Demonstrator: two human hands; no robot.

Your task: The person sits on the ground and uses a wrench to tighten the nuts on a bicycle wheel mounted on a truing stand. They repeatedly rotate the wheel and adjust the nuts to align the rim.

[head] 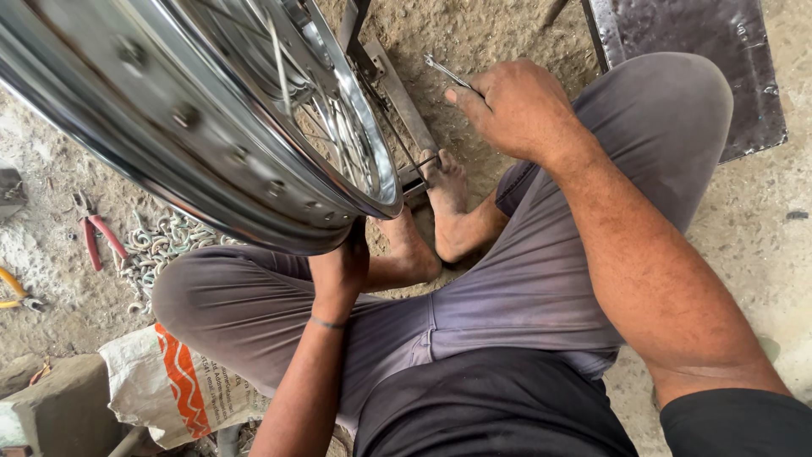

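- Head view, looking down over grey-trousered crossed legs on a dirt floor (507,25).
- Large shiny chrome spoked wheel rim (211,144), upper left, standing on edge over the left knee; probably stiff, fairly heavy, slick on the polished face, best gripped at the rim edge.
- Left hand (338,271) clasped on the rim's lower edge, touching from beneath.
- Right hand (516,106) clenched around a thin silver metal spanner (444,72), tip poking out up-left, near the rim yet apart from it.
- Spanner likely light and rigid.
- Red-handled pliers (93,237), a pile of pale metal chain links (165,245), a white-and-orange sack (169,385) lying left.
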